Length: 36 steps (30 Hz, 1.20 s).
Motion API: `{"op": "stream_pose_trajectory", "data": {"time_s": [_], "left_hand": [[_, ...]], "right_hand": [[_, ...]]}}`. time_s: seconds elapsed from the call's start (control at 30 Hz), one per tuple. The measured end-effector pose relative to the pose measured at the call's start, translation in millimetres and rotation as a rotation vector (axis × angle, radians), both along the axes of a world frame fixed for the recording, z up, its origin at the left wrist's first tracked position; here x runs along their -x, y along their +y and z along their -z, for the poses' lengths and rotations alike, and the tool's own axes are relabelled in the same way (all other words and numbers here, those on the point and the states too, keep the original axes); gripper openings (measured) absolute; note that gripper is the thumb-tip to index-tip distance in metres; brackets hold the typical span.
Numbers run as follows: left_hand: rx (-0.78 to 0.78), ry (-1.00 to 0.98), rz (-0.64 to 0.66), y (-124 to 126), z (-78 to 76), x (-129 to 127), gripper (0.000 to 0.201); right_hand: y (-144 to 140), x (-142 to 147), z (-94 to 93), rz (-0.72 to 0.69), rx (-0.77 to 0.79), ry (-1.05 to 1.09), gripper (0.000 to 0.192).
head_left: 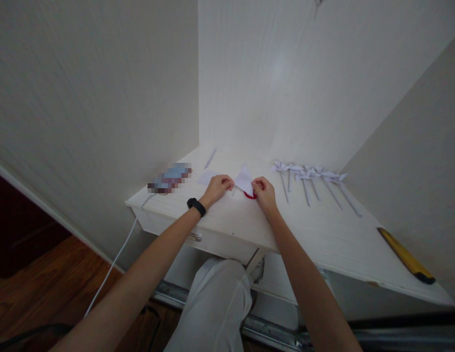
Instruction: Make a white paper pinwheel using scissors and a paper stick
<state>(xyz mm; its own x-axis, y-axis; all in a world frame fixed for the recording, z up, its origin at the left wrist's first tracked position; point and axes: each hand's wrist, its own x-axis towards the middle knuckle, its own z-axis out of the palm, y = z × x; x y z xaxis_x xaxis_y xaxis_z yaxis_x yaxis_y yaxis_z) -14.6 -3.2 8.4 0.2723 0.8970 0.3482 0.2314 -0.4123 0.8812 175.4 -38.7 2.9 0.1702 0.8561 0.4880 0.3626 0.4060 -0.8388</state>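
A white piece of paper point(244, 179) is stretched between my two hands, one corner pointing away from me. My left hand point(219, 187), with a black band on its wrist, pinches the left corner. At the right corner, the fingers of my right hand point(264, 191) are closed on the same paper. Partly under the paper lies a red curved object point(250, 196), perhaps scissors handles; most of it is hidden. Another flat white sheet point(205, 177) rests just beyond my left hand. Behind that is a thin white stick point(210, 159).
Several white paper pinwheels point(304, 172) on sticks lie in a row at the right. A yellow, black-ended tool point(405, 254) sits near the desk's right edge. On the left, a blurred phone-like device point(170, 178) has a white cable point(120, 252) hanging down. Walls enclose the white desk point(227, 220).
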Motion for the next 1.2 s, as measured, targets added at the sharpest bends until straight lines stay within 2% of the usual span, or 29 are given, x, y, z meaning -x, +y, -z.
{"op": "stream_pose_trajectory", "data": {"time_s": [0.73, 1.2], "left_hand": [[-0.03, -0.014, 0.024, 6.0, 7.0, 1.0, 0.011], [-0.019, -0.034, -0.01, 4.5, 3.6, 0.5, 0.013]], "right_hand": [[5.7, -2.8, 4.3, 0.015, 0.014, -0.003, 0.015], [2.7, 0.0, 2.3, -0.039, -0.002, 0.013, 0.018]]}}
